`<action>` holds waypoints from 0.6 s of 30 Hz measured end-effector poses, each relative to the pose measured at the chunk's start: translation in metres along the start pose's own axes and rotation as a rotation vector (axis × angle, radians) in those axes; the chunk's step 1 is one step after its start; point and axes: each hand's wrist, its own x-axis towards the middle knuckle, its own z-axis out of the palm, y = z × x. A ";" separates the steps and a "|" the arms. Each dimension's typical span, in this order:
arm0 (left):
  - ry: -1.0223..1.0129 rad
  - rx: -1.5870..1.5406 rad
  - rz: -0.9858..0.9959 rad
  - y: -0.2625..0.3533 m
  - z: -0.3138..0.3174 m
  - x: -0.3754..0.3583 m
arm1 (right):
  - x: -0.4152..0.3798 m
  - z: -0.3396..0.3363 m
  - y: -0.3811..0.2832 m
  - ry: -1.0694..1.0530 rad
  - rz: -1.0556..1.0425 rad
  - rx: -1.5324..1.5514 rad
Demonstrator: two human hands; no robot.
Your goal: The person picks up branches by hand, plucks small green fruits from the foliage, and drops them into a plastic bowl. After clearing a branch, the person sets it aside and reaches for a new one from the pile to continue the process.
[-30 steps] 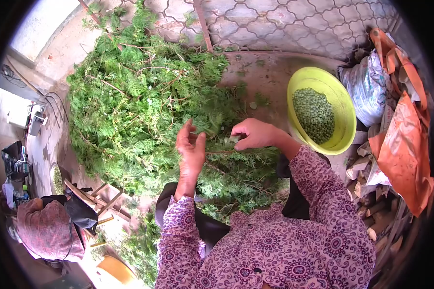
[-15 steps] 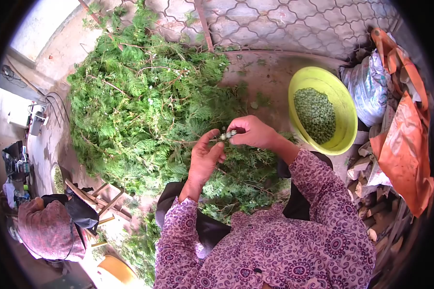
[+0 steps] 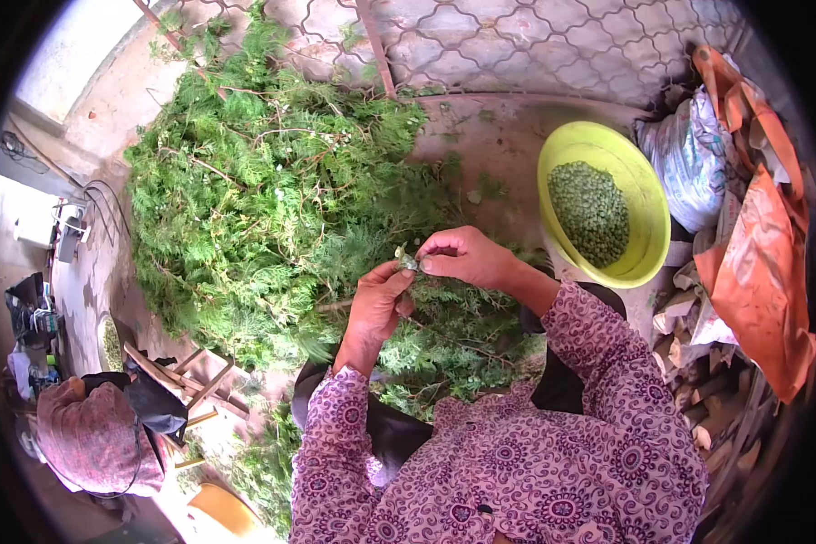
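My left hand pinches a small sprig of pale green cones between thumb and forefinger. Against the sprig's right side, the thumb and forefinger of my right hand are closed on the cones, partly hiding them. Both hands are over a large heap of cut evergreen branches with feathery foliage. Off to the right stands a yellow-green basin, which holds many small green cones.
A wire mesh fence runs behind the heap. Beyond the basin are a white sack, an orange sheet and stacked firewood. At lower left another person is near a wooden frame and an orange-yellow tub.
My right hand has shifted slightly left and down, and my left fingers have closed in on the sprig. The cones now sit a little farther left, between both hands' fingertips.
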 end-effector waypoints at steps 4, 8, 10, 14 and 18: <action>0.015 0.044 0.026 0.005 0.005 -0.006 | -0.003 -0.002 -0.009 -0.017 -0.015 0.001; -0.029 -0.010 0.044 0.005 0.002 -0.009 | -0.004 -0.004 -0.011 -0.086 0.026 -0.063; -0.118 0.013 0.060 0.008 0.002 -0.011 | -0.005 -0.003 -0.011 -0.116 0.040 0.023; -0.126 -0.009 0.040 0.010 0.005 -0.018 | -0.011 0.001 -0.013 -0.225 0.185 0.386; -0.161 -0.052 0.022 0.011 0.003 -0.022 | -0.016 0.003 -0.012 -0.302 0.297 0.725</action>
